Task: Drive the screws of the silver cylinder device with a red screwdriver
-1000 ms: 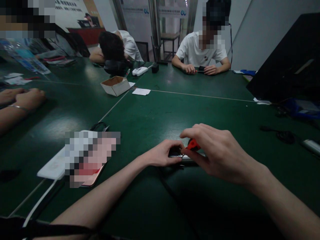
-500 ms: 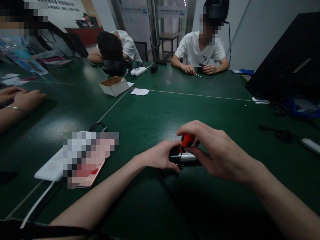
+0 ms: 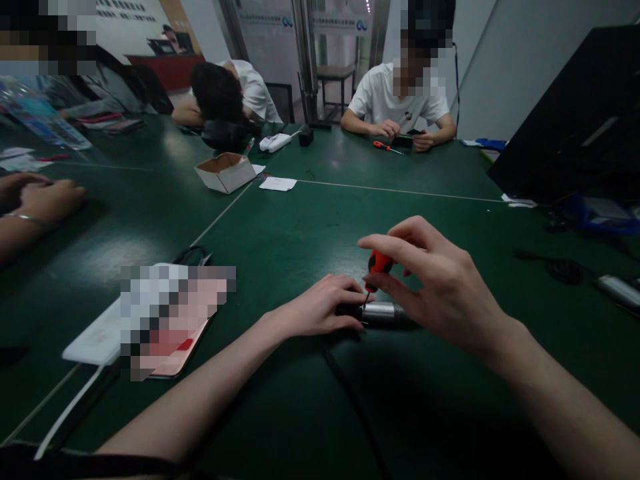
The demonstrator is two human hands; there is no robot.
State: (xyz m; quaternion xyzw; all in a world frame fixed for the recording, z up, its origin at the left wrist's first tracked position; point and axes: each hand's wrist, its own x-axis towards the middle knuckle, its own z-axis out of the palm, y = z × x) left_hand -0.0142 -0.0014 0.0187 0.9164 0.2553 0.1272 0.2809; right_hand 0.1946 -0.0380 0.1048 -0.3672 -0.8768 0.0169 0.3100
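My right hand (image 3: 440, 287) pinches the red and black handle of a screwdriver (image 3: 380, 262) between thumb and fingers. The screwdriver stands slightly tilted, its thin shaft reaching down to a black and silver cylinder-shaped device (image 3: 384, 313) that lies on the green table (image 3: 310, 233). My left hand (image 3: 330, 307) is closed round the black left end of that device, thumb on the near side and fingers on the far side. A black cable (image 3: 350, 393) runs from near the left hand toward me. The exact spot where the tip meets the device is too small to make out.
At left lie a white power bank or box (image 3: 95, 337) and a pink phone (image 3: 185, 353), partly blurred. An open cardboard box (image 3: 227, 173) and a white paper (image 3: 278, 184) sit farther off. Another person's orange screwdriver (image 3: 387, 147) lies across the table. A dark monitor (image 3: 570, 120) stands right.
My right hand has risen a little, its index finger lifting off the handle top, and the screwdriver stands more exposed. My left fingers now lie over the device. The person opposite has put down a screwdriver.
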